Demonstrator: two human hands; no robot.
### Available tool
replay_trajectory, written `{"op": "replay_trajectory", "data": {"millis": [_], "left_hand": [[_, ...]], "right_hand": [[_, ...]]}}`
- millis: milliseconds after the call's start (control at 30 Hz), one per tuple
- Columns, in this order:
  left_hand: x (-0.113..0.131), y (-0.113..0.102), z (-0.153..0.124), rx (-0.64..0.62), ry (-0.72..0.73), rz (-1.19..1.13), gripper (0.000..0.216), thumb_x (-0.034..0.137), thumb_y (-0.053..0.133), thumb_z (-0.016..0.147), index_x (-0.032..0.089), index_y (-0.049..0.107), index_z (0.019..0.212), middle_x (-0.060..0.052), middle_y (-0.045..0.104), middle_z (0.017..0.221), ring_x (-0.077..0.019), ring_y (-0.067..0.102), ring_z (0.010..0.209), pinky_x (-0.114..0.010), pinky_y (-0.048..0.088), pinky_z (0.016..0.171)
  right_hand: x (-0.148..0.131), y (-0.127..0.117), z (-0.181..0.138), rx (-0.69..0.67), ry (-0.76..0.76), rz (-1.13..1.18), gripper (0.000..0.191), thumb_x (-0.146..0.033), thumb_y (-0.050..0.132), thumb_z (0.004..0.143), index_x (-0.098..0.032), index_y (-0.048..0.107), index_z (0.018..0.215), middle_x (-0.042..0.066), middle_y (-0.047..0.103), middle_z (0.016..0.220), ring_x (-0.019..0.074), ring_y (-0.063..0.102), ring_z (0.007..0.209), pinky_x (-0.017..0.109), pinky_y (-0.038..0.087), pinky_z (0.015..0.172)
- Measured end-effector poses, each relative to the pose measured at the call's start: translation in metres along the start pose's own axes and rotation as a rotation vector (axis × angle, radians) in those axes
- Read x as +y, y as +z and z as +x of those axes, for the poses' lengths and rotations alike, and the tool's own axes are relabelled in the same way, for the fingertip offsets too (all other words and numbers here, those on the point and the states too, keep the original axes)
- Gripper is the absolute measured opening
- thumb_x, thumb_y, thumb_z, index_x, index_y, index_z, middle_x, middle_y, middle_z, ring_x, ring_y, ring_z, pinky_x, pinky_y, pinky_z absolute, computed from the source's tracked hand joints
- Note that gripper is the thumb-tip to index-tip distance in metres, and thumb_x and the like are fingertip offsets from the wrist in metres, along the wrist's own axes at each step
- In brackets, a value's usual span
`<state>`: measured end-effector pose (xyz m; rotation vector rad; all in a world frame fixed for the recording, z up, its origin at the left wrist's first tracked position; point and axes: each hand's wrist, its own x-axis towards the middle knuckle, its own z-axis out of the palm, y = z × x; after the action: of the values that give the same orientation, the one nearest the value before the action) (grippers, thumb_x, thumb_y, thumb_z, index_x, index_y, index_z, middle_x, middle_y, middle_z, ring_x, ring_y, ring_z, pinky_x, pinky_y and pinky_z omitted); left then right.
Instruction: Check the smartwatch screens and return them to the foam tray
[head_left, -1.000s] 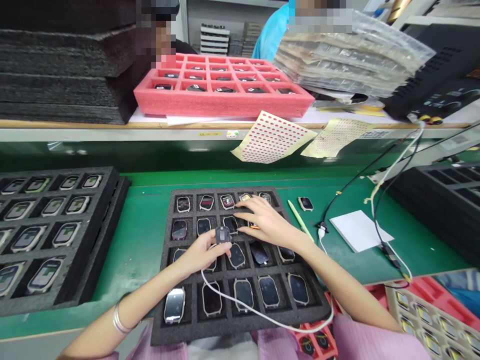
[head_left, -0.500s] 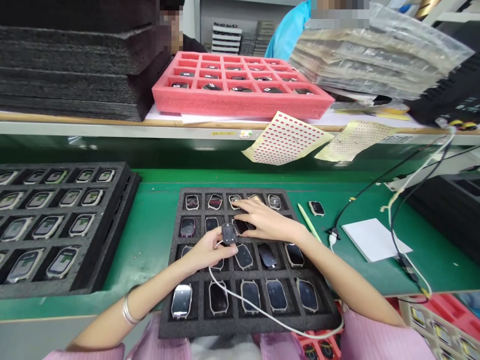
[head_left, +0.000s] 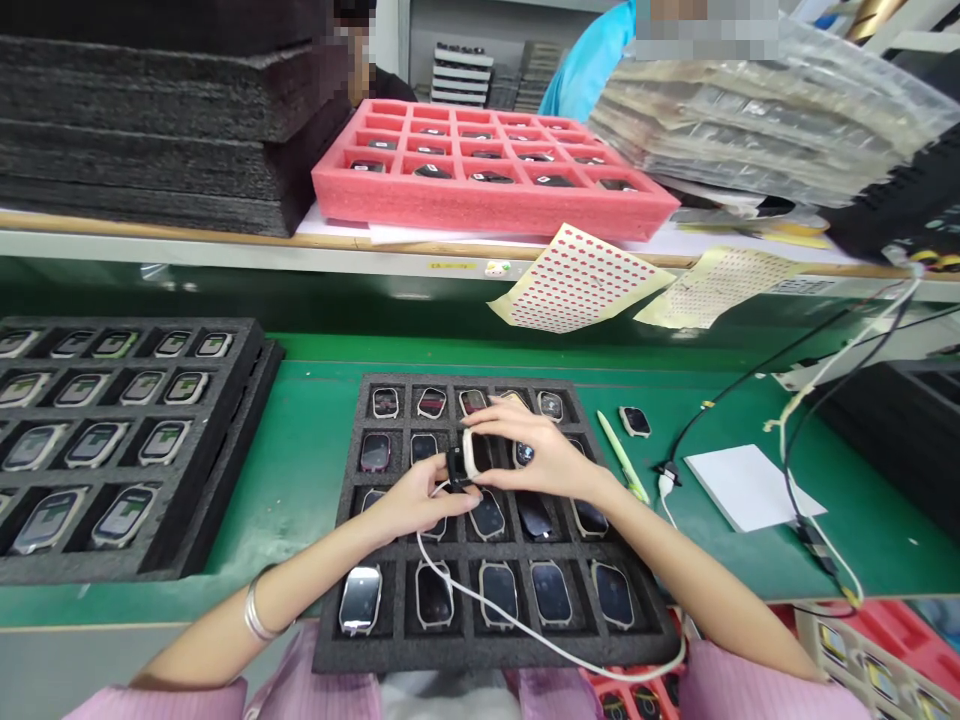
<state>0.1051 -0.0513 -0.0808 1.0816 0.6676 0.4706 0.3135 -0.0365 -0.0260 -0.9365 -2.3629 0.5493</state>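
A white cable (head_left: 525, 628) crosses the near rows of a black foam tray (head_left: 450, 652) full of watch bodies. Over the tray's middle, the left hand (head_left: 416, 503) pinches the cable's small black connector (head_left: 455, 466). The right hand (head_left: 544, 458) is closed around one watch body (head_left: 471, 452), lifted on edge and touching the connector. The two likely need to meet squarely, with the cable slack. Beyond lie a green pen (head_left: 621, 455), red-dot sticker sheets (head_left: 577, 280) and a pink foam tray (head_left: 487, 208). A yellow shelf label (head_left: 452, 265) is too small to read, and no brand shows.
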Motion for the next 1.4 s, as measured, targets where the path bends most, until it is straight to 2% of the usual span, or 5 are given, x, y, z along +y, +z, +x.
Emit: {"op": "replay_trajectory", "data": {"millis": [133,233,333,733,1400], "left_hand": [[-0.003,0.001,0.001,0.041,0.065,0.010,0.045,0.036,0.072,0.074,0.012,0.056,0.107,-0.004,0.063,0.088,-0.0068,0.049,0.054,-0.017,0.034,0.042],[-0.006,0.003,0.002,0.122,0.183,0.036,0.041,0.035,0.069,0.078,0.011,0.057,0.110,-0.006,0.065,0.093,-0.0169,0.060,0.081,-0.024,0.047,0.067],[-0.008,0.003,0.002,0.171,0.238,0.031,0.033,0.036,0.066,0.081,0.011,0.061,0.103,-0.008,0.067,0.095,-0.0205,0.061,0.090,-0.030,0.046,0.082],[-0.001,0.001,-0.004,0.167,0.210,-0.098,0.034,0.041,0.074,0.071,0.011,0.067,0.086,-0.005,0.067,0.074,-0.0182,0.061,0.070,-0.028,0.045,0.067],[0.002,0.001,-0.008,0.152,0.228,0.015,0.026,0.035,0.069,0.076,0.011,0.063,0.083,0.001,0.054,0.067,-0.0116,0.046,0.061,-0.023,0.035,0.058]], "right_hand": [[-0.012,0.015,0.001,-0.109,-0.038,-0.118,0.038,-0.031,0.068,0.083,-0.014,0.057,0.116,0.013,0.066,0.109,0.0257,0.061,0.103,0.054,0.030,0.107],[-0.015,0.021,0.000,-0.145,-0.054,-0.195,0.039,-0.029,0.065,0.086,-0.014,0.054,0.120,0.015,0.064,0.112,0.0265,0.060,0.104,0.054,0.034,0.104],[-0.019,0.025,0.000,-0.126,-0.077,-0.266,0.034,-0.025,0.059,0.089,-0.012,0.054,0.119,0.016,0.064,0.111,0.0271,0.060,0.105,0.053,0.039,0.100],[-0.020,0.039,-0.005,0.089,0.023,-0.040,0.034,-0.030,0.064,0.083,-0.017,0.058,0.115,0.010,0.064,0.104,0.0237,0.059,0.098,0.039,0.049,0.087],[-0.020,0.039,-0.013,0.092,-0.002,-0.032,0.049,-0.040,0.070,0.081,-0.017,0.056,0.121,0.012,0.064,0.107,0.0267,0.058,0.100,0.043,0.049,0.088]]}}
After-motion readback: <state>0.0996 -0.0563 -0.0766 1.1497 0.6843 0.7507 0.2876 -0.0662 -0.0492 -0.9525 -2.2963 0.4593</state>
